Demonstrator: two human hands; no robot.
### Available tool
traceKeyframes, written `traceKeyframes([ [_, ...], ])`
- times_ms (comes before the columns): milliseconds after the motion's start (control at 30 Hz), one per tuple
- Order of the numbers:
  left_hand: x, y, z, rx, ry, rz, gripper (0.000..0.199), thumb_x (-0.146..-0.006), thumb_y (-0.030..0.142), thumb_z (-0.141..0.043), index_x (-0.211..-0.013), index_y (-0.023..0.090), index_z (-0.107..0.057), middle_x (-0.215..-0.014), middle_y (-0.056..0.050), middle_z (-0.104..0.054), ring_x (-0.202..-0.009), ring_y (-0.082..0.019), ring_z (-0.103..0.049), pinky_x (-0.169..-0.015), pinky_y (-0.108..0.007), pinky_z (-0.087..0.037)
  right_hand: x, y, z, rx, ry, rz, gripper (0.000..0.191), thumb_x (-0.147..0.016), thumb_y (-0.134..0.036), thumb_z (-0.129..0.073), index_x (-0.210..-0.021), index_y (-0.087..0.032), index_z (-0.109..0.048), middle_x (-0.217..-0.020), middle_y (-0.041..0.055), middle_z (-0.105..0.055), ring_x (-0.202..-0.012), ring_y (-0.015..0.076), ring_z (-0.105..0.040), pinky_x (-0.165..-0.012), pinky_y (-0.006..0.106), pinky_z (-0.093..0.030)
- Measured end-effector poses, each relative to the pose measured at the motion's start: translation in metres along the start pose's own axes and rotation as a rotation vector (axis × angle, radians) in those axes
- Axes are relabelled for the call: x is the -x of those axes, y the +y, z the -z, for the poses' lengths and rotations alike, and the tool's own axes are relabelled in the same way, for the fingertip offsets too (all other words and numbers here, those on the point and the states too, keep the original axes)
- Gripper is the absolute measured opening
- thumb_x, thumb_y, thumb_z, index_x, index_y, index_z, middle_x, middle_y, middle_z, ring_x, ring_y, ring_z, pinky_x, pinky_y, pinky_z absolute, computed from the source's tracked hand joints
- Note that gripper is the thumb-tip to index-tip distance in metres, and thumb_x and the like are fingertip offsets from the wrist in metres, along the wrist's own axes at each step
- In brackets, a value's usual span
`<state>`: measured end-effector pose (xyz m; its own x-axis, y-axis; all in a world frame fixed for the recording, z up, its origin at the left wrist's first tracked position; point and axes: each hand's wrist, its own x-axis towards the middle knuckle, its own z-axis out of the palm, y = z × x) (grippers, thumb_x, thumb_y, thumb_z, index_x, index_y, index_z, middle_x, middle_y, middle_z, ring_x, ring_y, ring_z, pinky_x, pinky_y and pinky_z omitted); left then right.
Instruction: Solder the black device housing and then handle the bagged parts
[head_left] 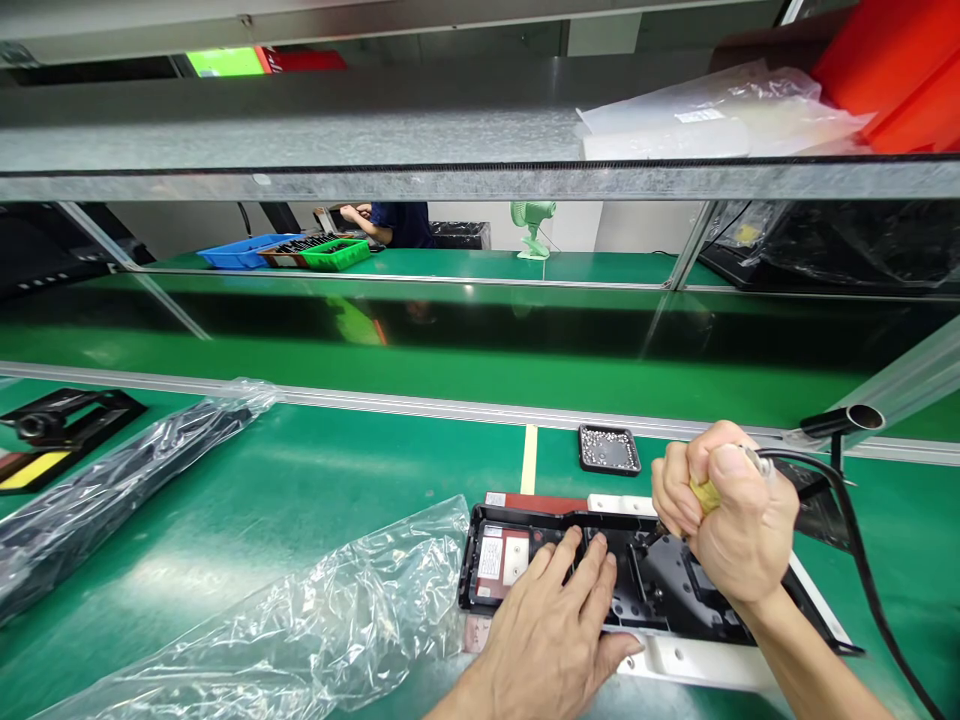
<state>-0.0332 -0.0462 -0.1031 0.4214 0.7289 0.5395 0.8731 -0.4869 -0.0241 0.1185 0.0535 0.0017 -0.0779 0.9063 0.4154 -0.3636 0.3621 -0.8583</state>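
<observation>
My left hand (pixel 551 625) lies flat with fingers spread on a long black plastic housing (pixel 679 595), pressing on its left half. The housing rests in a white and reddish-brown fixture (pixel 682 657). My right hand (pixel 739 525) is wrapped round the yellow grip of a corded electric screwdriver (pixel 703 496). Its tip slants down to the left, into the middle of the housing; whether it sits on a screw I cannot tell. A black cable (pixel 855 530) runs from the tool's end down the right side. Behind the housing stands a small black tray (pixel 609 470) of loose screws.
A clear plastic bag (pixel 322 630) lies left of the housing, and a bagged long black part (pixel 135 490) farther left. A black frame-like part (pixel 71 425) is at the left edge. A metal shelf (pixel 450 185) crosses above. Beyond it, a co-worker's arm (pixel 379 228) is near parts bins (pixel 337 257).
</observation>
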Motion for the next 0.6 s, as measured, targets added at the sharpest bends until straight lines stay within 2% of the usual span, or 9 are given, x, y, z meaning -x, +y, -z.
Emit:
traceKeyframes([
  [300, 0.0008, 0.0006, -0.0019, 0.024, 0.005, 0.007, 0.058, -0.104, 0.061, -0.043, -0.14, 0.019, -0.06, -0.154, 0.001, -0.052, -0.138, -0.026, -0.052, -0.101, -0.038, -0.053, 0.0011, -0.0002, 0.0002, 0.005, -0.004, 0.006, 0.036, -0.099, -0.041, -0.059, -0.071, -0.022, -0.047, -0.049, -0.0065, -0.039, -0.038, 0.0081, -0.033, -0.035, 0.02, -0.029],
  [467, -0.0029, -0.0011, 0.003, 0.005, -0.039, -0.03, 0.059, -0.105, 0.06, -0.038, -0.139, 0.017, -0.061, -0.152, 0.0, -0.055, -0.135, -0.028, -0.055, -0.097, -0.039, -0.056, 0.0017, -0.0001, 0.0006, 0.012, -0.014, 0.0, 0.036, -0.1, -0.04, -0.057, -0.071, -0.022, -0.046, -0.049, -0.0066, -0.039, -0.038, 0.0082, -0.034, -0.035, 0.02, -0.03],
  [600, -0.0013, -0.0003, 0.0007, 0.006, -0.001, -0.013, 0.058, -0.106, 0.06, -0.038, -0.138, 0.018, -0.062, -0.153, 0.0, -0.054, -0.135, -0.028, -0.055, -0.097, -0.039, -0.056, 0.0015, -0.0002, 0.0009, 0.01, -0.022, 0.0, 0.035, -0.1, -0.039, -0.056, -0.072, -0.022, -0.046, -0.05, -0.007, -0.039, -0.039, 0.0083, -0.033, -0.035, 0.02, -0.03],
])
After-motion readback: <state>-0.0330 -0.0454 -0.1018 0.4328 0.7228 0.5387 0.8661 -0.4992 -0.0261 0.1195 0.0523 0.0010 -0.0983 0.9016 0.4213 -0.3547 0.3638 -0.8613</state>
